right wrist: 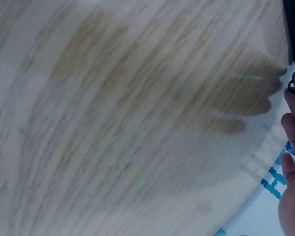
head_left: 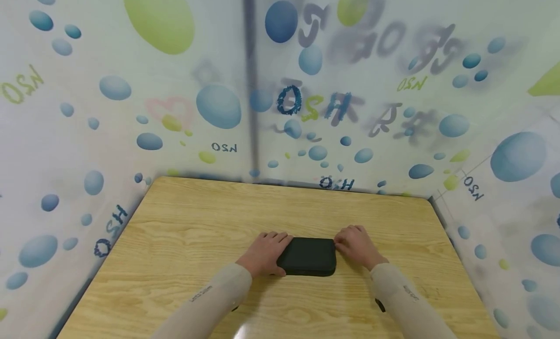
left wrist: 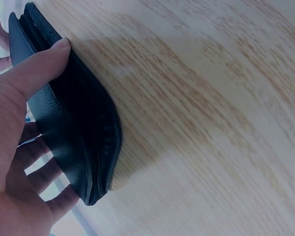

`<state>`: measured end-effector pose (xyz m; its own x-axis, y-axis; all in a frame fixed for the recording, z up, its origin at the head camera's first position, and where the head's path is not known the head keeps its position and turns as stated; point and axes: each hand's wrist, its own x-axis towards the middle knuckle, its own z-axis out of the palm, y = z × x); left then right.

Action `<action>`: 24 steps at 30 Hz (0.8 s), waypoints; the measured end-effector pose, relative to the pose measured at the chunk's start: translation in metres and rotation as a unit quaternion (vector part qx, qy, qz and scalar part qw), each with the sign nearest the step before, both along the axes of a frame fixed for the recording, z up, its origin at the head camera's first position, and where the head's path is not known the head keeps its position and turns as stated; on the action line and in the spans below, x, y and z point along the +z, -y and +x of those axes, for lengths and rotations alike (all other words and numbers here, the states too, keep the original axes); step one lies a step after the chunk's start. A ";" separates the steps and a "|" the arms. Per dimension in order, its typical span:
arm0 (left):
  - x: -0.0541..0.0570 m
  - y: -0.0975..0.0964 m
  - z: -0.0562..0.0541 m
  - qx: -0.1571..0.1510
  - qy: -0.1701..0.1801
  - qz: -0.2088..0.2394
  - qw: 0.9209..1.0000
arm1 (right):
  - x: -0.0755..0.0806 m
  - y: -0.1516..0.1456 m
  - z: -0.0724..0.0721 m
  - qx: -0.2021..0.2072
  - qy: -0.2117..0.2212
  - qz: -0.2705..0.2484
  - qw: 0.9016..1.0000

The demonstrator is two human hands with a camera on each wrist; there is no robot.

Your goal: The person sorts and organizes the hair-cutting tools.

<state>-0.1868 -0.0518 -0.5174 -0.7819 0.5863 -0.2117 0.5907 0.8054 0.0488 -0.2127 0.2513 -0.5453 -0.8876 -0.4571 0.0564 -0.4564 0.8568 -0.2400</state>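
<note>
A black leather-look zip wallet [head_left: 309,257] lies flat on the wooden table, its long side running left to right. My left hand [head_left: 264,254] grips its left end, fingers over the top and thumb at the near edge. In the left wrist view, the thumb of that hand [left wrist: 12,118] presses on the rim of the wallet [left wrist: 59,120], where a zipper runs along a narrow gap. At the far right corner, my right hand [head_left: 358,246] pinches a small dark ring-like zipper pull [right wrist: 291,87], mostly covered by the fingers.
The wood-grain table [head_left: 197,222] stretches around both hands. Behind it and along both sides stand pale walls [head_left: 218,164] printed with blue and green drops and lettering, close to the table's edges.
</note>
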 end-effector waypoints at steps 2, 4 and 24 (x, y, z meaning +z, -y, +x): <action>0.000 0.000 0.000 0.001 0.000 -0.001 1.000 | 0.000 0.000 0.001 -0.003 0.002 -0.003 1.000; 0.000 0.001 0.000 0.001 -0.001 -0.001 1.000 | 0.001 0.000 0.001 -0.005 0.005 -0.003 1.000; -0.002 0.002 0.001 0.007 0.009 0.020 1.000 | 0.012 -0.012 0.011 0.062 -0.050 0.055 0.995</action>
<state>-0.1856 -0.0541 -0.5189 -0.7865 0.5832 -0.2031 0.5778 0.8111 0.0914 -0.2018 0.2630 -0.5335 -0.8163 -0.5713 0.0848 -0.5774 0.8106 -0.0971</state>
